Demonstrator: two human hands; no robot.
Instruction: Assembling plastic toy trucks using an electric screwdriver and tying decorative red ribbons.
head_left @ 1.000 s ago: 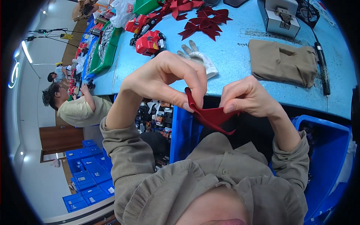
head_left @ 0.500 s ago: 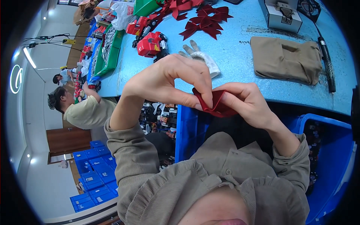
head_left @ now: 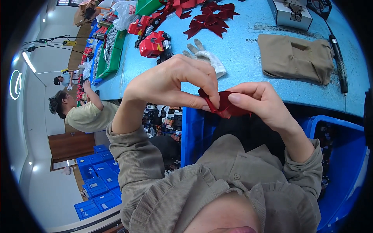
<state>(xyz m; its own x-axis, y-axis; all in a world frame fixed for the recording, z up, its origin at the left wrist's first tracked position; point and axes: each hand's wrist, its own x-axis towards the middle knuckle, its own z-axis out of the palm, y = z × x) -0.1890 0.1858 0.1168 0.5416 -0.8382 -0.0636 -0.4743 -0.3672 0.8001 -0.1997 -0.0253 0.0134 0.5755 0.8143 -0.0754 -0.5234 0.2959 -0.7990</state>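
A folded piece of dark red ribbon is held in the air between my two hands, just off the near edge of the table. My left hand pinches its left end between thumb and fingers. On the other end, my right hand grips with the thumb lying on top and the fingers behind. Beyond my left hand lies a white and grey glove. Finished-looking dark red bows are spread farther back on the table.
Red toy trucks stand on the blue table. To the right are a folded brown cloth, a black pen-like tool and a white box. Blue bins flank my lap. A co-worker sits at the left.
My right hand has shifted slightly right and its thumb now lies over the ribbon. The ribbon looks flatter and more stretched out. My left hand keeps its pinch.
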